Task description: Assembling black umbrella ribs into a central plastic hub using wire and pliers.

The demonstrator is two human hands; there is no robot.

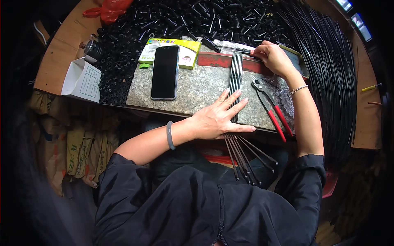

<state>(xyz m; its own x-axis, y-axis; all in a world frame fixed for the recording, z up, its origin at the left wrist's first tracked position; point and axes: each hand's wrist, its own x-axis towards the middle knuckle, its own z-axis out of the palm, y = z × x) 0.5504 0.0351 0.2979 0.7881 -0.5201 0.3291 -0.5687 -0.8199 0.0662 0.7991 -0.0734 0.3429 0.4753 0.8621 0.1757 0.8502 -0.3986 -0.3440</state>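
Note:
My left hand (214, 117) lies flat with its fingers spread, pressing on a row of thin black cables (236, 74). Their dark knobbed ends hang over the near edge toward my lap, fanned apart. The cables' far ends cross a red metal bar (212, 60). At that bar my right hand (274, 58) is closed round the handle of a slim tool (242, 50), which looks like a screwdriver. Its shaft points left across the cable tips; the exact tip is hard to make out. Red-handled pliers (269, 107) lie on the slab right of the cables.
A black phone (165, 74) leans over a yellow-green box (188, 55) on the speckled stone slab (139, 92). Heaps of black fittings (172, 16) and nuts (113, 69) surround it. Long black cables (324, 61) fill the right side. A white open box (84, 80) sits left.

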